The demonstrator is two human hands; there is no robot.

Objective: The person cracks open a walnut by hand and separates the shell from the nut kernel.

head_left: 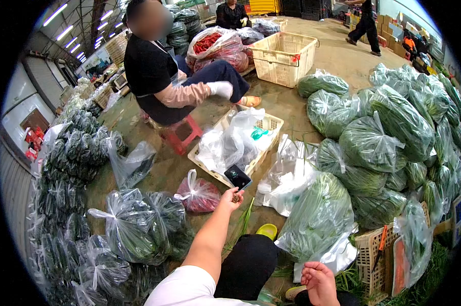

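Observation:
My left hand (232, 199) reaches forward at the end of an outstretched arm, its fingers closed at the lower edge of a dark-screened phone (238, 176). A small brownish thing shows at the fingers, too small to name. Behind the phone stands a cream plastic crate (194, 154) with white and clear plastic bags (230, 140) in it. Near my right knee, my right hand (319, 283) is raised with its fingers curled in, and nothing shows in them. Just beyond it sits a large clear bag of long green vegetables (317, 217).
Bagged greens (376, 143) are piled high at right; more dark bags (72, 204) line the left. A knotted bag of red produce (198, 193) lies by my left arm. A person (159, 76) sits on a red stool (182, 133) ahead. An emptier crate (284, 58) stands behind.

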